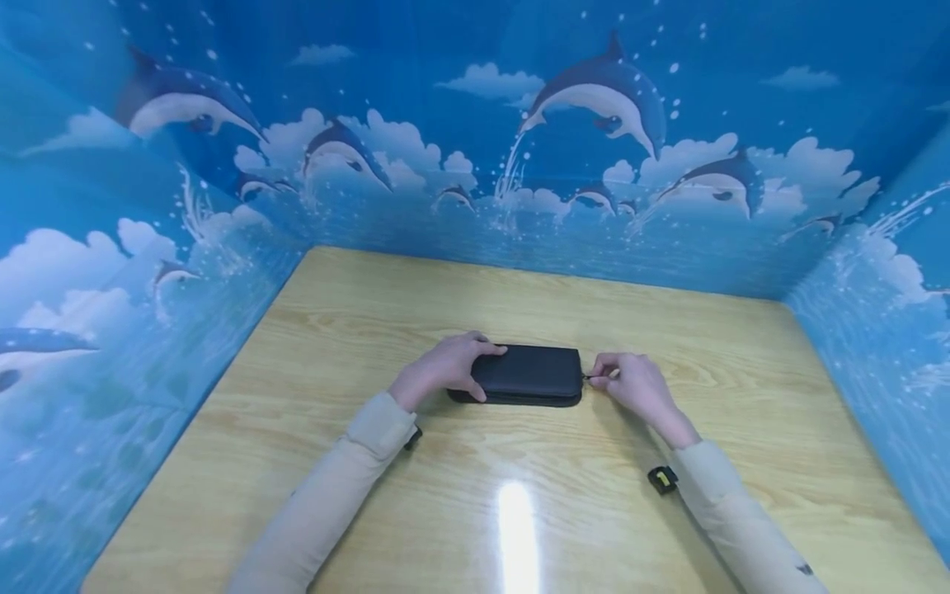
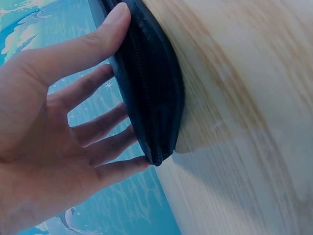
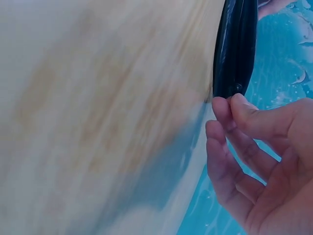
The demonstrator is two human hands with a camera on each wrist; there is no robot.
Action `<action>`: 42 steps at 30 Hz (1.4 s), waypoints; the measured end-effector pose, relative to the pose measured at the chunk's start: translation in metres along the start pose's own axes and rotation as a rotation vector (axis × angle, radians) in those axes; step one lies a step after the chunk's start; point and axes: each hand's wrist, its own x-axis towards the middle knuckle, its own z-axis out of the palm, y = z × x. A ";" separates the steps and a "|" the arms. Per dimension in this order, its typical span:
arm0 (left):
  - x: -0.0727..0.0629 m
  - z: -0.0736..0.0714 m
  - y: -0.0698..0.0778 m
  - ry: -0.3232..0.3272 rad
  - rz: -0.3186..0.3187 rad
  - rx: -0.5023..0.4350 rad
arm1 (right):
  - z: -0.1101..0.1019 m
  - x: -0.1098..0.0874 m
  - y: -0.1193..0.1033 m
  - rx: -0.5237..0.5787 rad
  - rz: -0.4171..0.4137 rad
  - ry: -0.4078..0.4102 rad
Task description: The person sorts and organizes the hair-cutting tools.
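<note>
A black zip-around wallet lies flat on the wooden table, long side facing me. My left hand grips its left end, with the thumb on the near edge and the fingers spread along the far side. The left wrist view shows the wallet's zipper running along its edge beside the thumb. At the right end, my right hand pinches the small zipper pull between thumb and forefinger. In the right wrist view those fingertips cover most of the pull at the wallet's corner.
Light wood-grain table surrounds the wallet, with a bright reflection near the front. Blue dolphin-print sheeting rises along the back and both sides. Small black devices sit at both wrists.
</note>
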 end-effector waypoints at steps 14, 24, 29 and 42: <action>-0.001 0.000 -0.001 0.012 0.022 0.020 | 0.006 -0.018 -0.013 0.017 -0.036 0.006; -0.002 -0.002 0.000 0.019 0.033 0.024 | 0.013 -0.026 -0.025 0.040 -0.027 0.004; -0.002 -0.002 0.001 0.024 0.037 0.019 | 0.019 -0.030 -0.037 0.088 0.006 -0.011; -0.003 0.000 0.001 0.026 0.017 0.042 | 0.035 -0.032 -0.057 0.152 -0.017 0.030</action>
